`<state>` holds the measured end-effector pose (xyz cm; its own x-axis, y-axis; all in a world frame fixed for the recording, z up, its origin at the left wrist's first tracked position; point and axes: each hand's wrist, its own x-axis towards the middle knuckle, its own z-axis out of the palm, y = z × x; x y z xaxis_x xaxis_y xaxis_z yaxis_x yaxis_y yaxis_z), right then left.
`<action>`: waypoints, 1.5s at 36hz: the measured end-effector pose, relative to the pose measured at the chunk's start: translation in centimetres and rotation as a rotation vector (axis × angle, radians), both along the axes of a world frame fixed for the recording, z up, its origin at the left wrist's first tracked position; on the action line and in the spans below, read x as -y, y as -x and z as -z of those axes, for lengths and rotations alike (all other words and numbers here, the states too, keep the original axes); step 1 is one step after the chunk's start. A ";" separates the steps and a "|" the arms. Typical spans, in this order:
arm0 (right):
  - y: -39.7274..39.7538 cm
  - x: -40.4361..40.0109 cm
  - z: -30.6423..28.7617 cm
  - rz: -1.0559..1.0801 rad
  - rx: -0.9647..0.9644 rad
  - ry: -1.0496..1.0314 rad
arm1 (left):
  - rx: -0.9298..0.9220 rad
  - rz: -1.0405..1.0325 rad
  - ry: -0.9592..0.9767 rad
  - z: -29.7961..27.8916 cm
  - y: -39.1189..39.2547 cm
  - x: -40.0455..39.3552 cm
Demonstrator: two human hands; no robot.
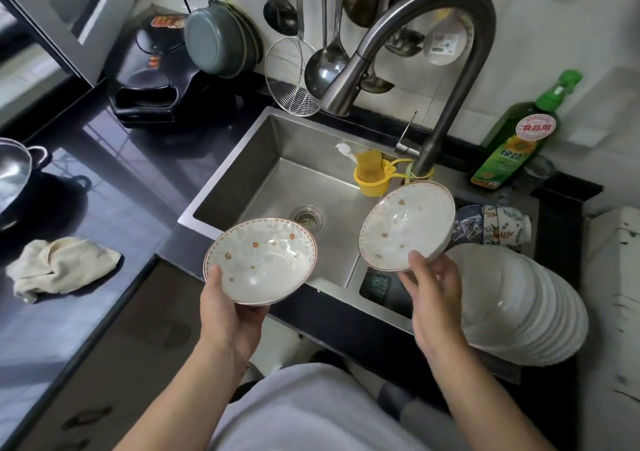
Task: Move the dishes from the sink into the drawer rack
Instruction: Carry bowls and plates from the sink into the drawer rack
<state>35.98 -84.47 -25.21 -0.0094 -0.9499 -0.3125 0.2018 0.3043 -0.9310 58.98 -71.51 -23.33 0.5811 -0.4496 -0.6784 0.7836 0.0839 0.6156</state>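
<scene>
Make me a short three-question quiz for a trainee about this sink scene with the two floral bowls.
1. True or false: the steel sink basin holds a pile of dishes.
2. Which hand grips the more tilted white floral ceramic bowl? A. left hand B. right hand
3. Fill in: the crumpled beige cloth lies on the dark ____.

Key: 1 false; 2 B; 3 countertop, left of the sink. The left hand holds the other floral bowl.

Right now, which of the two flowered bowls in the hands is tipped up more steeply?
The bowl in the right hand, over the sink's right side; the left hand's bowl sits nearer level.
</scene>
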 end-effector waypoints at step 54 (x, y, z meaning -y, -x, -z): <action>-19.0 -75.9 1.5 -1.724 -0.902 -0.057 | -0.148 -1.734 -0.069 4.7 17.6 -87.0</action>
<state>54.99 -8.54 -26.69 0.6229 -0.1052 -0.7752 -0.7530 -0.3494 -0.5576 41.34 15.48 -27.99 0.2530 0.6045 -0.7554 -0.1337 0.7951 0.5916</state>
